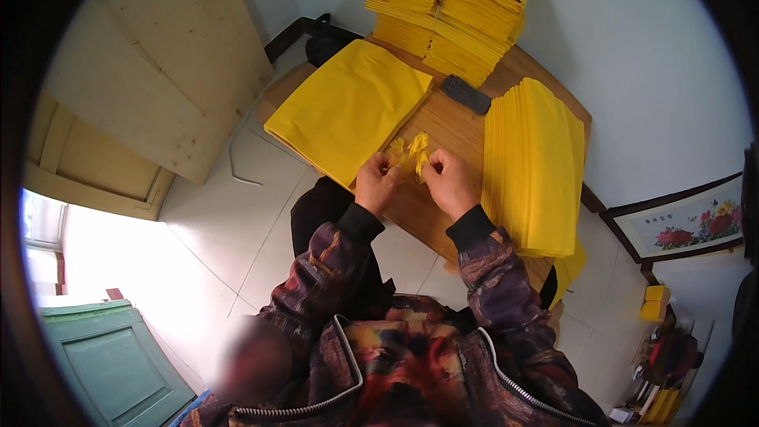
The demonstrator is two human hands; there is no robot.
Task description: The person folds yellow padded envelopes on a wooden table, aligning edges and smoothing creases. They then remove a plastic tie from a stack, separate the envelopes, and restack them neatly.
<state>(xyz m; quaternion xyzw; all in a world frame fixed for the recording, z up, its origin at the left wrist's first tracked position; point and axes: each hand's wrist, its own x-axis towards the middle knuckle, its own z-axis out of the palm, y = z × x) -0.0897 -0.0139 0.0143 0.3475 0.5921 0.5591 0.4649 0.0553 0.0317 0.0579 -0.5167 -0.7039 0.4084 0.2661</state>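
A crumpled bunch of thin yellow strips (417, 145) is between my two hands, above the wooden table (452, 136). My left hand (378, 183) pinches one side of it with thumb and forefinger. On the other side my right hand (451, 184) is closed on it too. The exact material of the strips is too small to make out. To the left of my hands lies a flat pile of yellow folded fabric sheets (352, 103). Close to my right hand, a thick fanned stack of yellow sheets (534, 166) rests along the table's right side.
Tall bundled yellow stacks (474, 12) stand at the back against the wall. A dark grey object (466, 95) lies in front of them. Wooden boards (150, 55) lean at the left, and a green panel (111, 360) is at lower left. A framed picture (684, 217) is at right.
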